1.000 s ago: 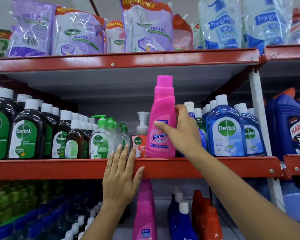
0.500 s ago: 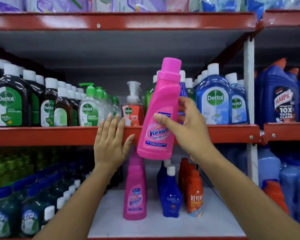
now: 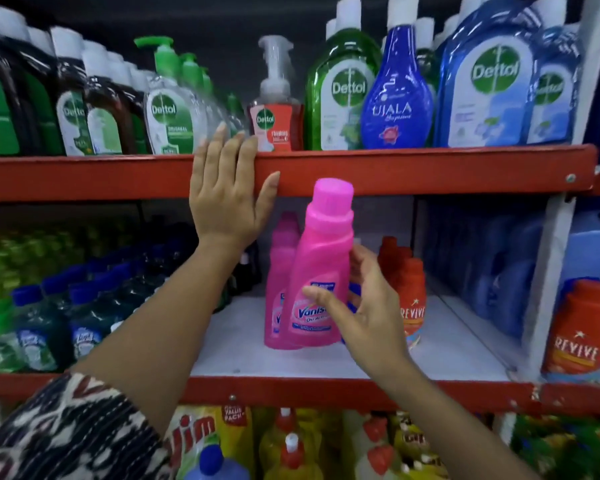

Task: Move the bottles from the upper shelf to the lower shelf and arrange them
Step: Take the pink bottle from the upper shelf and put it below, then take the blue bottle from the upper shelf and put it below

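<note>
My right hand [image 3: 361, 306] grips a pink Vanish bottle [image 3: 321, 265] around its lower body, tilted slightly right, its base just above or on the white lower shelf [image 3: 458, 344]. A second pink Vanish bottle [image 3: 279, 271] stands right behind it on that shelf. My left hand [image 3: 227, 192] lies flat against the red front rail of the upper shelf [image 3: 430, 168], fingers spread, holding nothing. On the upper shelf stand a blue Ujala bottle [image 3: 395, 98], a green Dettol bottle [image 3: 343, 88] and a red Dettol foaming pump [image 3: 276, 109].
Orange Revive bottles [image 3: 411, 292] stand just right of the pink bottle on the lower shelf. Dark green bottles with blue caps [image 3: 49, 317] fill its left side. Blue Dettol bottles [image 3: 489, 81] crowd the upper shelf's right. Yellow dish-soap bottles [image 3: 291, 445] sit below.
My right hand has carried the pink bottle down from the upper shelf level to the lower shelf, in front of the other pink bottle. My left hand stayed on the red rail.
</note>
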The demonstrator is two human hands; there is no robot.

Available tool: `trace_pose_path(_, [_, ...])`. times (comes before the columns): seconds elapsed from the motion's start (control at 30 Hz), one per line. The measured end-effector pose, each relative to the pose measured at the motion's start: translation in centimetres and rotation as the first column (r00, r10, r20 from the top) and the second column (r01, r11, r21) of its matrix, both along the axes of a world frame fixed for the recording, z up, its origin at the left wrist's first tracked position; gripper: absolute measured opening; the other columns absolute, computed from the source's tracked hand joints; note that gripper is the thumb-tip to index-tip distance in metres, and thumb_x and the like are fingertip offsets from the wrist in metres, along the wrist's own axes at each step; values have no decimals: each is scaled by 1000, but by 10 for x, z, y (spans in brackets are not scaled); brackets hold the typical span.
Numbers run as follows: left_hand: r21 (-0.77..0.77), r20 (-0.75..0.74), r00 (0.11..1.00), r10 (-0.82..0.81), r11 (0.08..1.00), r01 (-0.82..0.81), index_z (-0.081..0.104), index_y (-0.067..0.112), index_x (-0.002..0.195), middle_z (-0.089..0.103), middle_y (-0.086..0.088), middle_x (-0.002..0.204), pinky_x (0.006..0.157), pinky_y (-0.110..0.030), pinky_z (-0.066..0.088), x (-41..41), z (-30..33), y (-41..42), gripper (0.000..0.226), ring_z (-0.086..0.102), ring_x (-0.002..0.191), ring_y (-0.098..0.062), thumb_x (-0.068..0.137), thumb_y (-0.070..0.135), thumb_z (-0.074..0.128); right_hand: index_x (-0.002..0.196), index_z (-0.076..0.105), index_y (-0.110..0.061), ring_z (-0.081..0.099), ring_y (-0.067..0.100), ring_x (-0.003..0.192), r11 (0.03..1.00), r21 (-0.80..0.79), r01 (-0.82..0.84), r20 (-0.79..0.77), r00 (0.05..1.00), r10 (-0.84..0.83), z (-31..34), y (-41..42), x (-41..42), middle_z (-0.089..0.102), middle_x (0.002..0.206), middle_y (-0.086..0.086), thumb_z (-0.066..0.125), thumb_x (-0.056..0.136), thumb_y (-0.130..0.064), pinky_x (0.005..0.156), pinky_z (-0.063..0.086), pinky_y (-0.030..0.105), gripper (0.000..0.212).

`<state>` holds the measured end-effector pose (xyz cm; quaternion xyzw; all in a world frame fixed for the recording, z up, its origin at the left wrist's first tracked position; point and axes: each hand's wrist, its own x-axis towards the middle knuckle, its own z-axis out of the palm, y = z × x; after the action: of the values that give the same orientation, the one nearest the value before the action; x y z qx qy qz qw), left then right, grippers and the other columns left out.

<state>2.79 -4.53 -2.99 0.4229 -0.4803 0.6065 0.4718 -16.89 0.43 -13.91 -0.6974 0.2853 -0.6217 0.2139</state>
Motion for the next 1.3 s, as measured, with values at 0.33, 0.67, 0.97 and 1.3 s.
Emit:
trace_pose_path(0.33, [-126,12,1000,19,992,-18,68,2,117,70,-15,115,109,-43,35,3,0,-11,62,60,120,-35,103,44,24,129,40,-36,63,-5,103,989,108,102,-191,978,-80,-57,-41,24,64,118,-17,65,80,-58,82,55,20,59])
trace_pose_path(0.67, [-151,6,1000,27,988,-26,69,5,116,72,-13,111,106,-42,36,2,0,-13,62,63,115,-32,103,44,24,135,35,-30,64,8,104,973,177,147,-310,947,-87,-61,-54,34,60,125,-7,51,79,-65,84,58,33,68])
trace_pose_path(0.97, [-60,13,999,34,998,-34,62,5,130,67,-14,124,110,-43,33,0,0,-5,60,56,127,-32,104,44,25,148,-17,-39,-20,6,149,942,-125,313,-485,809,-333,-68,-31,15,-18,162,-11,27,95,-60,121,9,33,72])
trace_pose_path(1.3, [-11,12,1000,-3,1000,3,54,4,138,62,-16,132,113,-43,29,0,-1,-3,56,49,132,-34,105,42,28,153,20,-12,5,26,152,576,-634,516,-208,603,-770,26,-16,-46,18,162,15,39,100,-43,124,11,44,64])
